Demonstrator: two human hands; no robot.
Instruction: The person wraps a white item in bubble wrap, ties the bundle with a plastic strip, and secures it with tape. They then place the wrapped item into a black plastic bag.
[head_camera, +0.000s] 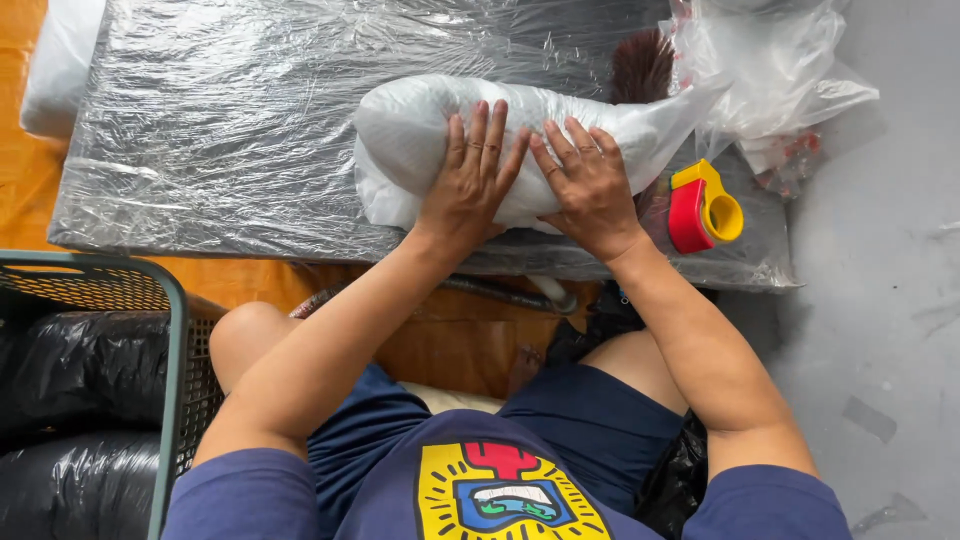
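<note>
I am pressing both palms flat onto the plump white plastic-wrapped bundle (520, 140), which is lying lengthwise on the low surface (200, 140) covered in crinkled clear film. My left hand (470, 180) is resting on the middle of the bundle with its fingers (485, 135) stretched out and close together, gripping nothing. My right hand (590, 185) is lying just beside it, toward the bundle's tapered end, its fingers (575, 145) spread open and flat as well.

Judging from how things lie, the bundle is already bagged and rounded into shape, and its far end is tapering to a loose twisted tail that does not look sealed yet. The red and yellow tape dispenser (702, 207) is sitting untouched just beyond my right hand, near the bundle's tail, so I reckon the closing is what is left, though I cannot tell whether any tape is already on.

Behind the bundle's tail a dark brown bristly brush (640, 65) is poking up, and a heap of clear plastic bags (770, 70) is lying past that. On the near side of the bundle, toward my left knee, a green mesh basket (170, 350) is holding black plastic sacks (80, 370). The surface is standing over orange-brown flooring (25, 150), and grey concrete floor (880, 300) is stretching away past the dispenser.
</note>
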